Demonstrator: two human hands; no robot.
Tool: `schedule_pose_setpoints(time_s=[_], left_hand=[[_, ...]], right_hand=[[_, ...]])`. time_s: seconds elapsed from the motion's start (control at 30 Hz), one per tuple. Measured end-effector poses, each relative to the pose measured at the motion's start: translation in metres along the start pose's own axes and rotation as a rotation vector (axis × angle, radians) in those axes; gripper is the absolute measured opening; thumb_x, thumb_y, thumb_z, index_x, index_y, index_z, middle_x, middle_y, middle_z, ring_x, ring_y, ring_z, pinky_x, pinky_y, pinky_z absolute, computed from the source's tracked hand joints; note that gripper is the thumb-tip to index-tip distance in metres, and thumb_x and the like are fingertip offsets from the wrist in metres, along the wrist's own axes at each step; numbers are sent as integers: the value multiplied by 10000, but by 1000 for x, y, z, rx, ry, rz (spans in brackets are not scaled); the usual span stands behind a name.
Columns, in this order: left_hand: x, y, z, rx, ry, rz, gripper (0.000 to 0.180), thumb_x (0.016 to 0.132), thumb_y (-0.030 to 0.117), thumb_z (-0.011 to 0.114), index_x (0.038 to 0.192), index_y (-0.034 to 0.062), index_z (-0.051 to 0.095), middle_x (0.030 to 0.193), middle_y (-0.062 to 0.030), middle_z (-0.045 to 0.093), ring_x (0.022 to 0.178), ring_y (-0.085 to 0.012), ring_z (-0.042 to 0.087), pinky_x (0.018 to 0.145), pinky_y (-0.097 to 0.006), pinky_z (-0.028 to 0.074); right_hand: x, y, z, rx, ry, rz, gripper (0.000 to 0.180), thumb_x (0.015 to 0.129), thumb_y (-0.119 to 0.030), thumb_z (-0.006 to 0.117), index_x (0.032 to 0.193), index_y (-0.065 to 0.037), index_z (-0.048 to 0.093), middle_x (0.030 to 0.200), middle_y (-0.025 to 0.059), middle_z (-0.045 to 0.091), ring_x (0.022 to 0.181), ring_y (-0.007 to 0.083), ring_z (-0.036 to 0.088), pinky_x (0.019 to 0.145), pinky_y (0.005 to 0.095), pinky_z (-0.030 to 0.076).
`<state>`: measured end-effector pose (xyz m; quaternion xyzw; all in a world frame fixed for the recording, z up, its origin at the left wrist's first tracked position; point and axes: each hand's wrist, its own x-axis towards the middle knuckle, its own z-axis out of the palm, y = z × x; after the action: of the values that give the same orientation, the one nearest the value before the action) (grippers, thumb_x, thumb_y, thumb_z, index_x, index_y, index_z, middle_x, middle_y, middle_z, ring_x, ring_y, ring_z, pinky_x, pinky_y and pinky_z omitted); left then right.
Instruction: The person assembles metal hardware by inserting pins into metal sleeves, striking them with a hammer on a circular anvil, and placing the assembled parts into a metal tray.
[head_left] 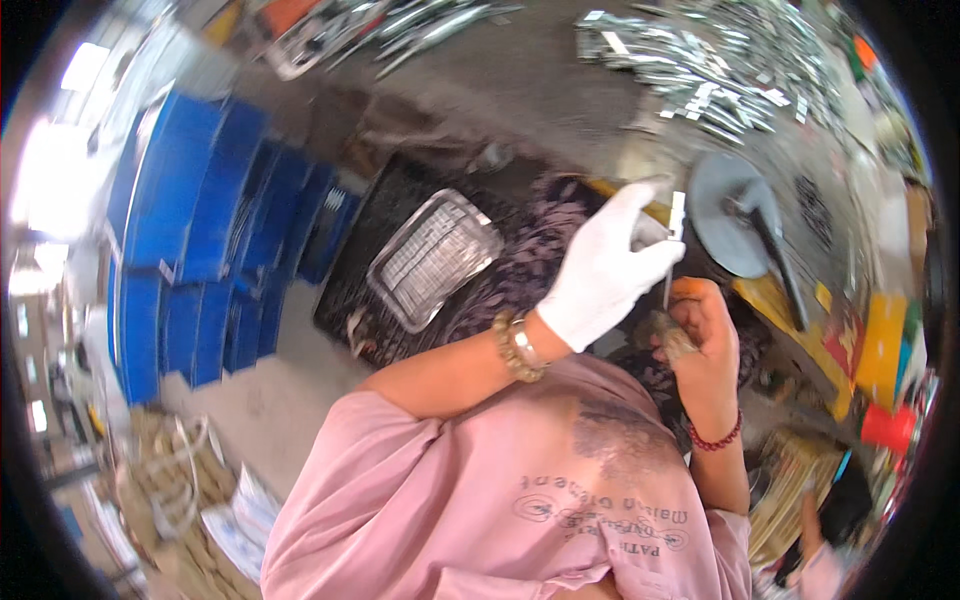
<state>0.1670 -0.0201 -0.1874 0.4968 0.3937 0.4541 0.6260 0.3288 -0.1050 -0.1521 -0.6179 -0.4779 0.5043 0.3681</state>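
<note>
My left hand (pixel 600 265), in a white glove, pinches a slim, shiny metal piece (pixel 677 215) between thumb and fingers. The piece stands nearly upright, and its thin lower end reaches down to my right hand (pixel 707 330). That hand is bare, its fingers curled closed around a crumpled greyish thing (pixel 672 338), perhaps cloth. Blur hides whether the right fingers also grip the metal piece. Left of my hands, a metal tray (pixel 376 272) holds rows of slim silver pieces. Dark patterned fabric (pixel 535 225) lies between the tray and my left hand.
A grey disc (pixel 722 225) with a black bar (pixel 783 265) lies just beyond my right hand. Many loose metal pieces (pixel 720 65) are heaped at far right, more (pixel 440 30) at far left. Blue bins (pixel 185 190) are stacked left. Another person (pixel 825 545) is at lower right.
</note>
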Motion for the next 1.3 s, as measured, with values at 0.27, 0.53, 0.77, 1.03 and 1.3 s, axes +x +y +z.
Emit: schedule_pose_setpoints(time_s=[0.27,0.53,0.77,1.03,1.3], left_hand=[[-50,-33,-127,311,467,-252,608,970,153,742,1534,-3,572,990,-65,773,816,-91,668,730,-257,546],[-80,-171,-291,347,740,-516,558,933,98,787,1451,-47,639,994,-102,773,720,-141,689,643,-312,568],[-12,-224,-284,394,747,-502,538,960,129,828,1463,30,663,1091,-148,786,818,-176,740,689,-346,601],[13,-275,-304,611,808,-436,536,931,255,825,1395,17,702,1245,-260,778,1155,-411,755,1030,-465,570],[15,-246,-279,440,888,-431,483,961,205,794,1379,-15,692,1172,-246,797,1108,-374,777,987,-445,580]], right_hand=[[11,23,-1,-8,-200,37,681,982,153,637,1606,-82,500,1124,68,678,933,97,632,840,244,530],[13,43,-3,68,-249,114,593,1013,130,606,1570,-62,537,1113,56,662,918,101,642,846,257,545],[13,40,-5,56,-215,124,576,1024,122,595,1568,-56,532,1108,56,662,930,97,642,852,261,549],[12,47,-6,85,-219,158,567,1022,116,565,1563,-51,537,1104,60,678,938,98,645,871,258,556],[15,48,-7,84,-213,161,551,1003,116,558,1532,-35,561,1104,54,679,939,95,650,865,260,561]])
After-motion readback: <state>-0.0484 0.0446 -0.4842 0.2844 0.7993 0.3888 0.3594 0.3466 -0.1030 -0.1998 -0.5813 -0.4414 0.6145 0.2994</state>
